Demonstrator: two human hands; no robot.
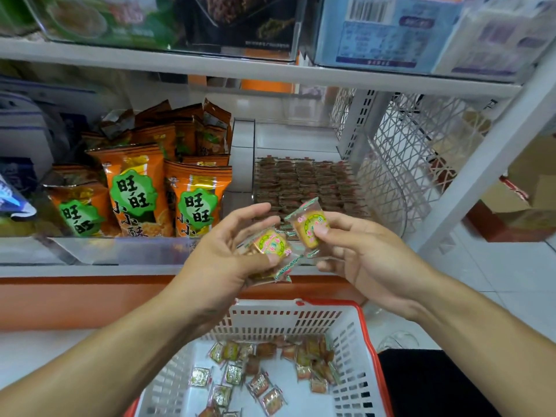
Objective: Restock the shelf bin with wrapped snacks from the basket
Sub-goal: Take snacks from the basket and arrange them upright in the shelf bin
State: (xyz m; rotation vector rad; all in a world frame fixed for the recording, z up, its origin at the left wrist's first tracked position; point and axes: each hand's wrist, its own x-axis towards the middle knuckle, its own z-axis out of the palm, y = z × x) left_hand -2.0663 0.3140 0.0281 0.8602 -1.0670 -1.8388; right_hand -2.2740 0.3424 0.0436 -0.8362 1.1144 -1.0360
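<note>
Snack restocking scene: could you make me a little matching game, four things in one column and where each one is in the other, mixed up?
Things:
1. basket
2. orange snack bags
3. right hand
4. left hand

Places:
A. on the shelf, left of the bin
B. pinching a single wrapped snack
C. below the hands, snacks loose inside
D. gripping a few wrapped snacks

Pairs: 1-C, 2-A, 3-B, 4-D
</note>
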